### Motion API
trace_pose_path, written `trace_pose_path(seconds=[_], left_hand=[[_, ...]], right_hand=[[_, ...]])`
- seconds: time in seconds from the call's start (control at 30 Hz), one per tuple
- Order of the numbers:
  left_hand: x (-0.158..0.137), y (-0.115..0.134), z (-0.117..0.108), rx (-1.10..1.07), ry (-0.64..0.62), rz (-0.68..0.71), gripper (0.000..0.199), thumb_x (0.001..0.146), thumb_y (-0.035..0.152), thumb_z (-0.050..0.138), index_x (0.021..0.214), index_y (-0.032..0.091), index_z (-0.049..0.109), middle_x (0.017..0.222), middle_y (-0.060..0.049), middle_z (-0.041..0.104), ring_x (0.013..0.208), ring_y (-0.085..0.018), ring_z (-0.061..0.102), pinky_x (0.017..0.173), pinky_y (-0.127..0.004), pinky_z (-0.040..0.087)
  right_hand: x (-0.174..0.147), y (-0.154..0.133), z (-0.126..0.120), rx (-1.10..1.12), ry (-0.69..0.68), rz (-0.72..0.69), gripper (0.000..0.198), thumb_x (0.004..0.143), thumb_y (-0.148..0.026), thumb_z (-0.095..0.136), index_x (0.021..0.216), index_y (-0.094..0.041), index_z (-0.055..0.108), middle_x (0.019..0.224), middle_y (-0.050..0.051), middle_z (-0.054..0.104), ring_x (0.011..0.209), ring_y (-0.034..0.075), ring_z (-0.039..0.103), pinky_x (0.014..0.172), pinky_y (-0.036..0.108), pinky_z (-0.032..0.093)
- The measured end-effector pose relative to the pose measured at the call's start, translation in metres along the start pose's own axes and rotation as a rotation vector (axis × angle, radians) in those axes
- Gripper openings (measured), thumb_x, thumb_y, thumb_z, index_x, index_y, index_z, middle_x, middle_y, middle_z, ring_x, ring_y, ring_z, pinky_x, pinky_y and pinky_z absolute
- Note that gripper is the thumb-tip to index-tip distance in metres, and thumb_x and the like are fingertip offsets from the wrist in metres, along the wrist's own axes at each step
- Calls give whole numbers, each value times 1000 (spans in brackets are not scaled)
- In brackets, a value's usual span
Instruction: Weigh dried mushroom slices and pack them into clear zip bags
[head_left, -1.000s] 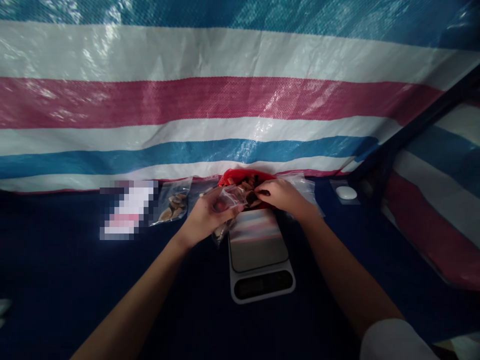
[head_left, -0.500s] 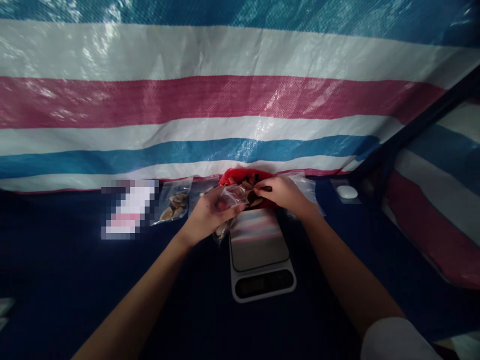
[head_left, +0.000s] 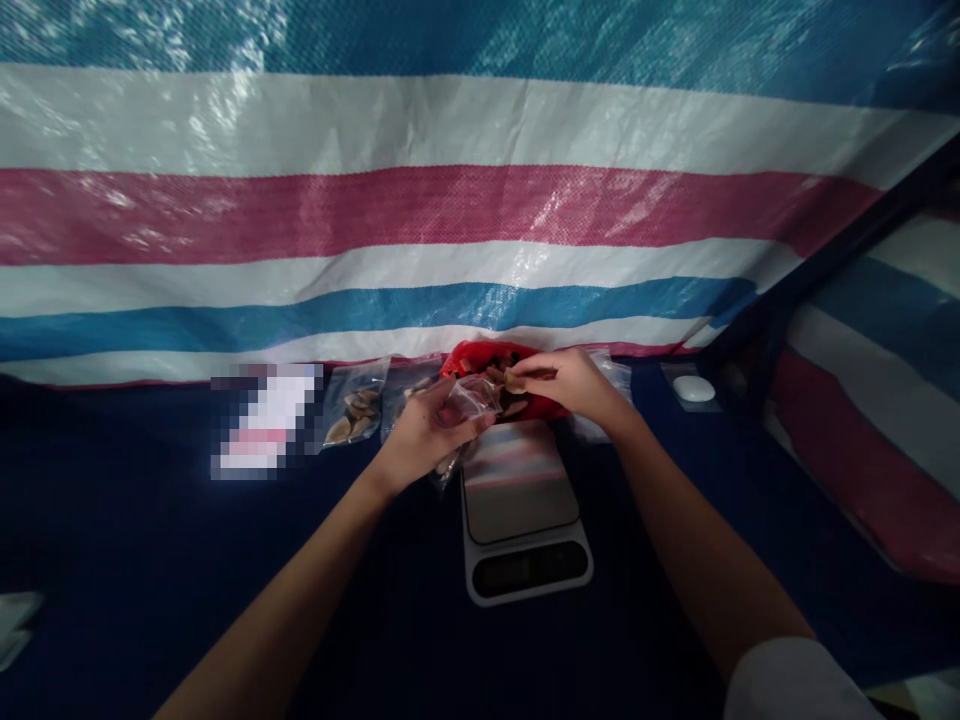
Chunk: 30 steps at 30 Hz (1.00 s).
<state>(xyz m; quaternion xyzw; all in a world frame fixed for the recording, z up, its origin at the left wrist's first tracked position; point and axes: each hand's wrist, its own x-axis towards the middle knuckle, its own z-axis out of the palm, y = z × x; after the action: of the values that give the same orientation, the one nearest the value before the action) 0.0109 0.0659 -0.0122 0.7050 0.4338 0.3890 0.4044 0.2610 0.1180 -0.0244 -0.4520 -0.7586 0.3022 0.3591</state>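
My left hand (head_left: 421, 437) is closed on a small clear plastic bag (head_left: 474, 396), its mouth facing right; some pale pieces show in the part hanging below the hand. My right hand (head_left: 576, 385) pinches a thin yellowish-brown dried slice (head_left: 514, 382) just right of that bag's mouth. Behind both hands lies an open red bag (head_left: 480, 349) with many brown dried pieces in it. A kitchen scale (head_left: 525, 505) with a shiny plate and dark display stands below the hands, nothing visible on its plate.
Left of my hands lies a clear bag of brown slices (head_left: 352, 415), beside a pixelated pale rectangle (head_left: 266, 420). Another clear bag (head_left: 615, 380) is partly behind my right hand. A white oval object (head_left: 694, 388) lies to the right. Striped sheeting (head_left: 450, 205) rises behind.
My right hand has shifted slightly, and a yellowish slice now shows at its fingertips near the bag's mouth. My left hand keeps its hold on the clear bag. The view has tilted slightly.
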Motion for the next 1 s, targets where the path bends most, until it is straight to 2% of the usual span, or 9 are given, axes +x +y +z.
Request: trace_pose_path(seconds=[0.23, 0.37, 0.5, 0.6, 0.8, 0.9, 1.0], left_hand=[[2, -2, 2, 32, -6, 67, 47, 87, 42, 77, 127, 18, 71, 110, -9, 76, 95, -24, 71, 90, -39, 58], [2, -3, 4, 65, -16, 107, 48, 86, 39, 78, 129, 17, 71, 112, -10, 75, 98, -25, 72, 93, -40, 58], [2, -2, 6, 47, -43, 161, 44, 86, 38, 79, 124, 17, 73, 116, -12, 75, 99, -24, 72, 92, -39, 59], [1, -2, 6, 44, -37, 209, 45, 85, 36, 80, 126, 18, 73, 128, -13, 73, 114, -27, 70, 105, -43, 56], [1, -2, 6, 60, -41, 271, 53, 84, 35, 83, 133, 21, 70, 131, -12, 73, 124, -30, 68, 112, -45, 52], [1, -3, 6, 36, -51, 287, 52, 83, 34, 84, 131, 20, 71, 133, -12, 72, 125, -30, 68, 113, -45, 52], [2, -3, 6, 25, -68, 289, 50, 83, 33, 84, 129, 19, 73, 135, -14, 71, 125, -31, 67, 113, -47, 52]], right_hand=[[-6, -33, -12, 238, 58, -9, 21, 82, -35, 81, 99, -24, 85, 102, 3, 83, 95, 25, 78, 90, 39, 64], [-11, -52, -15, 254, 10, -35, 20, 82, -35, 81, 99, -26, 85, 101, 3, 83, 92, 24, 78, 84, 37, 65], [-14, -64, -11, 205, -95, -83, 20, 86, -35, 78, 100, -22, 85, 97, 3, 83, 87, 22, 78, 79, 31, 62], [-16, -71, -6, 107, -149, -165, 14, 89, -29, 74, 95, -21, 84, 93, 2, 82, 85, 19, 76, 79, 28, 58], [-16, -82, 3, -140, -168, -287, 20, 86, -10, 67, 82, -24, 81, 80, -3, 78, 70, 14, 68, 71, 25, 50], [-16, -83, 6, -167, -155, -341, 21, 86, -8, 66, 80, -23, 79, 77, -4, 77, 68, 13, 65, 69, 24, 48], [-16, -81, 9, -156, -169, -332, 21, 87, -8, 67, 80, -24, 79, 79, -4, 77, 69, 13, 65, 70, 24, 49]])
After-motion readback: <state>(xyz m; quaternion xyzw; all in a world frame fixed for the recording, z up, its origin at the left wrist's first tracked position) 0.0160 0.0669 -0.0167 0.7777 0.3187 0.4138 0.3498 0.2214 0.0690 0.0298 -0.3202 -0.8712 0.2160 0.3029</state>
